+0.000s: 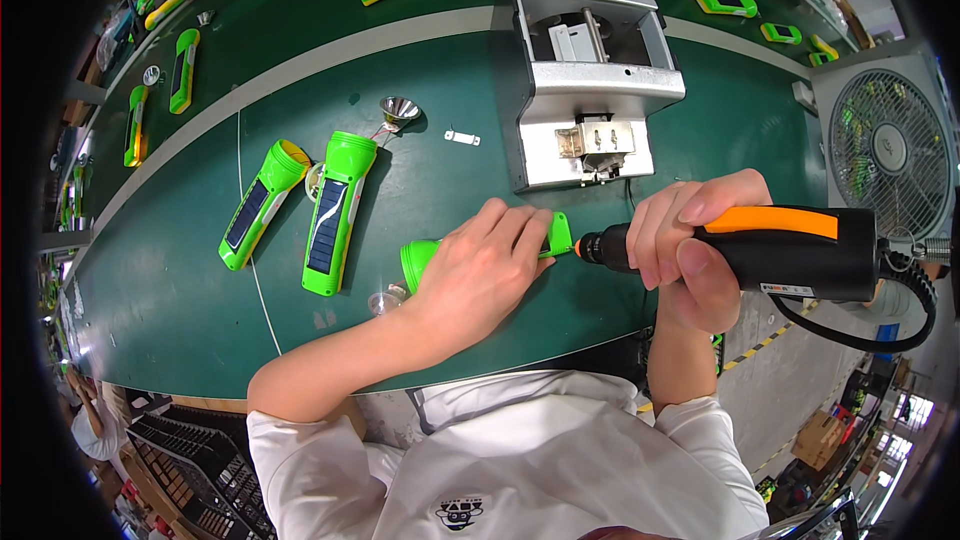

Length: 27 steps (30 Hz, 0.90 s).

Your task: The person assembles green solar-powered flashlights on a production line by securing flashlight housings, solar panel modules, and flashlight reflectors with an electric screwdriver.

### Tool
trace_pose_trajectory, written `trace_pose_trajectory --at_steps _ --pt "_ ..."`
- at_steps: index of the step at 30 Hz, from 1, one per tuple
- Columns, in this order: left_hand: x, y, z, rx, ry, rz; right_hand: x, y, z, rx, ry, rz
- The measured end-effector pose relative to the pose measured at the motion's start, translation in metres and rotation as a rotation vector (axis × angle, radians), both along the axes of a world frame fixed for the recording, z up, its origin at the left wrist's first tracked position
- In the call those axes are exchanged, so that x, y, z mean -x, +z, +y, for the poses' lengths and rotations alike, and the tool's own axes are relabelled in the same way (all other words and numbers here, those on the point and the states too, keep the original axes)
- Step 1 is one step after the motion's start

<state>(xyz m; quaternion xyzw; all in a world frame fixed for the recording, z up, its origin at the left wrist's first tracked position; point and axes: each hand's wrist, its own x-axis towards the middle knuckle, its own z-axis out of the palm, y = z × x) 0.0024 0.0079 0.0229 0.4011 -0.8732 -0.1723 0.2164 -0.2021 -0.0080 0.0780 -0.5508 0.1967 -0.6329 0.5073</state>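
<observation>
On the green belt, left hand (480, 265) grips a green torch (425, 258); right hand (690, 250) clasps a screwdriver (790, 252).

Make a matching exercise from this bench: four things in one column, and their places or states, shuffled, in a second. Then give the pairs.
Things:
1. left hand
2. right hand
3. silver reflector cone
4. white fan

Places or states:
A. stands off the belt at the right edge of the view
B. grips the black and orange electric screwdriver
C. lies loose on the green belt, above two flashlights
D. presses down on a green flashlight lying on its side

Pairs: 1-D, 2-B, 3-C, 4-A
</observation>
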Motion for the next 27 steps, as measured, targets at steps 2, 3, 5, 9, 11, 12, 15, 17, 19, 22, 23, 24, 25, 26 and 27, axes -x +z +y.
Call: trace_pose_trajectory --at_steps 2,3,5,9,11,12,15,17,19,22,23,24,25,26,27 --pt "0.0 -0.001 0.0 0.004 0.001 0.001 0.001 -0.001 0.0 0.007 0.005 0.004" --pt "0.0 -0.001 0.0 0.009 0.0 0.001 0.001 -0.002 0.001 0.009 0.004 0.005" --pt "0.0 -0.001 0.0 0.005 0.002 0.004 0.001 -0.004 0.001 0.01 0.002 0.005" --pt "0.0 0.0 0.0 -0.001 0.003 0.014 -0.001 -0.009 0.0 0.016 0.014 0.002" --pt "0.0 0.001 -0.001 -0.016 0.005 0.016 -0.002 -0.012 0.0 0.013 0.029 0.006" --pt "0.0 0.002 -0.001 -0.031 0.007 0.019 -0.003 -0.012 0.001 0.018 0.034 0.016" --pt "-0.001 0.003 -0.001 -0.052 0.011 0.031 -0.004 -0.016 -0.001 0.037 0.065 0.022" --pt "-0.001 0.002 -0.002 -0.055 0.012 0.037 -0.003 -0.019 -0.003 0.054 0.093 0.019" --pt "-0.001 0.002 -0.002 -0.058 0.014 0.041 -0.001 -0.022 -0.004 0.128 0.101 0.093" --pt "-0.001 0.002 -0.002 -0.078 0.019 0.042 -0.004 -0.022 -0.002 0.057 0.134 -0.019" --pt "-0.001 0.002 -0.003 -0.074 0.013 0.048 -0.002 -0.022 -0.003 0.06 0.135 -0.019" --pt "-0.001 0.003 -0.002 -0.071 0.009 0.052 -0.001 -0.023 -0.003 0.119 0.125 0.059" --pt "-0.002 0.004 -0.002 -0.068 0.012 0.049 0.0 -0.023 -0.004 0.179 0.113 0.136" --pt "-0.002 0.004 -0.002 -0.068 0.011 0.054 -0.002 -0.023 -0.002 0.183 0.115 0.133" --pt "-0.002 0.004 -0.002 -0.066 0.007 0.06 -0.003 -0.022 -0.001 0.131 0.113 0.081"
